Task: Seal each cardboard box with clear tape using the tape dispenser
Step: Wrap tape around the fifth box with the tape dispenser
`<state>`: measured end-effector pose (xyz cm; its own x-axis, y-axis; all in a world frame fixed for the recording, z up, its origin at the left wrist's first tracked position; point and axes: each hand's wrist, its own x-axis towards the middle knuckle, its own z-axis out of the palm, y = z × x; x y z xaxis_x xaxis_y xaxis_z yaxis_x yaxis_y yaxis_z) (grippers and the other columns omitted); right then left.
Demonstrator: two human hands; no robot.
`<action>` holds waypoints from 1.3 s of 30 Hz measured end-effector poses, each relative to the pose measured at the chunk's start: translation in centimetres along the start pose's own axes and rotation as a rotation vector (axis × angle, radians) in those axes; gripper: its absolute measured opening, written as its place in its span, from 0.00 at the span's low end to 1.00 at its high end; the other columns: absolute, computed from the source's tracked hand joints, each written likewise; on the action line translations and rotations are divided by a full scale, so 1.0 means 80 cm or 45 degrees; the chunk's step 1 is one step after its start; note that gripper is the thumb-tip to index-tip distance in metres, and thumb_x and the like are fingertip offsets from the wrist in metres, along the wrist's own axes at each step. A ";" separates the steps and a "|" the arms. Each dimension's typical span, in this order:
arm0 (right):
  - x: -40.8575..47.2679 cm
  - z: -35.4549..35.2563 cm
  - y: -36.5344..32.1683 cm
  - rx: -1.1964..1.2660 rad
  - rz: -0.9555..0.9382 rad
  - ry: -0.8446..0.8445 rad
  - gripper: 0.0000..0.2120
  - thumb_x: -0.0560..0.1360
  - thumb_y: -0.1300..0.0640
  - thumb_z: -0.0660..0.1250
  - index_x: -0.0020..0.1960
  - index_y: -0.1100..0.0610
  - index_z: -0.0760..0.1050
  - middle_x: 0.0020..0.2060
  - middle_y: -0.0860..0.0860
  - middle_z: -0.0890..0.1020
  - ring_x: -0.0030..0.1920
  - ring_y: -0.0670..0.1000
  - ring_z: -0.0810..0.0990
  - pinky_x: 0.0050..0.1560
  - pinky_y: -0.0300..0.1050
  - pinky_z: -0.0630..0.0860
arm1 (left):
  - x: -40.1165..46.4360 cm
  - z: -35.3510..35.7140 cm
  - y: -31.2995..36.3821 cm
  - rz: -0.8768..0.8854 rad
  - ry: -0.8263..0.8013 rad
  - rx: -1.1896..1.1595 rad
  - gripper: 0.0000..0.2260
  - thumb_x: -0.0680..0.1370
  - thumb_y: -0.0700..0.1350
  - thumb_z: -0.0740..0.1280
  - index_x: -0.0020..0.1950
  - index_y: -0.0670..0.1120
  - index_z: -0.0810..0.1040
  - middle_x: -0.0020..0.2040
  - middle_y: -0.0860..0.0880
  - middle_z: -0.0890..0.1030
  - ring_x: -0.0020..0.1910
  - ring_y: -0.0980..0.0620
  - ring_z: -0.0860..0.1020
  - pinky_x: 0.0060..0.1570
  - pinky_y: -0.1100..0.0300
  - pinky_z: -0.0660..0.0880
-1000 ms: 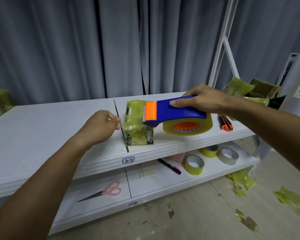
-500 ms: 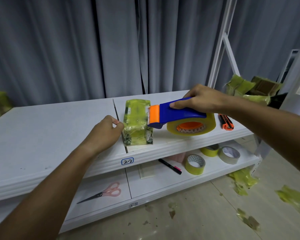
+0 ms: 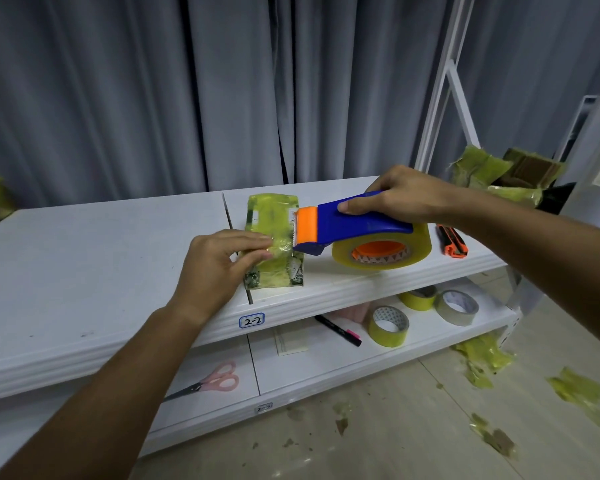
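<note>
A small cardboard box [image 3: 274,216], wrapped in yellowish tape, stands on the white upper shelf [image 3: 101,258]. My right hand [image 3: 400,195] grips the blue handle of the tape dispenser [image 3: 354,225]. Its orange blade end sits at the box's right top edge, and its big clear tape roll [image 3: 381,251] hangs to the right. My left hand [image 3: 219,263] lies at the box's left side, fingers stretched across the near top and pressing the tape down.
An orange-black utility knife [image 3: 452,240] lies right of the dispenser. On the lower shelf are pink scissors [image 3: 212,382], a black marker [image 3: 338,330] and three tape rolls [image 3: 388,325]. Torn tape scraps [image 3: 482,358] litter the floor. Taped boxes [image 3: 506,174] pile up far right.
My left hand moved right from the shelf gap onto the box's top and spread its fingers over the tape. The dispenser came down closer to the box.
</note>
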<state>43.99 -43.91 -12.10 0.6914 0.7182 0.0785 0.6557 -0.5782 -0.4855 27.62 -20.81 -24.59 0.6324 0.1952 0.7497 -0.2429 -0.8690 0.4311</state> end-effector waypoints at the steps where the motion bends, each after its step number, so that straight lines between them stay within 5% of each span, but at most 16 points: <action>1: 0.001 0.001 0.001 0.002 -0.001 -0.005 0.21 0.74 0.35 0.67 0.45 0.53 0.83 0.36 0.48 0.85 0.36 0.48 0.84 0.36 0.38 0.73 | -0.002 0.004 -0.004 0.018 0.026 -0.002 0.08 0.73 0.46 0.75 0.51 0.47 0.88 0.49 0.54 0.86 0.51 0.61 0.83 0.58 0.66 0.76; 9: -0.013 0.001 0.024 0.119 -0.004 -0.059 0.25 0.71 0.31 0.69 0.43 0.54 0.86 0.36 0.48 0.86 0.37 0.46 0.85 0.42 0.43 0.78 | -0.002 0.015 -0.009 0.159 0.031 0.177 0.02 0.76 0.39 0.74 0.47 0.41 0.84 0.46 0.50 0.83 0.46 0.52 0.78 0.51 0.61 0.74; 17: -0.036 -0.008 0.061 0.154 0.036 0.018 0.25 0.71 0.32 0.70 0.40 0.55 0.85 0.33 0.48 0.85 0.35 0.47 0.83 0.40 0.42 0.75 | 0.003 0.009 0.001 0.058 -0.051 0.210 0.04 0.77 0.37 0.73 0.48 0.45 0.81 0.45 0.51 0.80 0.45 0.52 0.77 0.49 0.59 0.74; 24: -0.026 0.000 0.029 -0.104 -0.044 0.093 0.23 0.74 0.31 0.67 0.40 0.51 0.84 0.34 0.48 0.83 0.38 0.48 0.82 0.37 0.42 0.72 | 0.025 0.030 0.028 0.047 -0.187 0.294 0.14 0.79 0.48 0.67 0.63 0.48 0.81 0.60 0.52 0.80 0.59 0.54 0.75 0.62 0.62 0.69; 30: -0.018 0.002 0.019 -0.181 0.044 0.055 0.25 0.73 0.32 0.67 0.47 0.54 0.84 0.37 0.48 0.83 0.39 0.47 0.82 0.35 0.40 0.71 | 0.024 0.045 0.019 0.019 -0.176 0.197 0.10 0.80 0.45 0.70 0.61 0.47 0.85 0.58 0.52 0.84 0.58 0.54 0.80 0.63 0.63 0.71; 39: 0.001 0.010 -0.052 -0.576 0.067 0.139 0.19 0.72 0.40 0.71 0.39 0.51 0.67 0.37 0.50 0.77 0.36 0.50 0.77 0.33 0.45 0.71 | 0.023 0.055 0.020 0.083 -0.080 0.212 0.07 0.79 0.40 0.71 0.56 0.44 0.86 0.52 0.49 0.87 0.53 0.51 0.82 0.57 0.57 0.77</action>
<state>41.05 -41.14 -10.73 0.7393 0.6524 0.1668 0.6684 -0.7410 -0.0646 31.68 -23.85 -24.72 0.6651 0.1118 0.7383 -0.1631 -0.9431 0.2897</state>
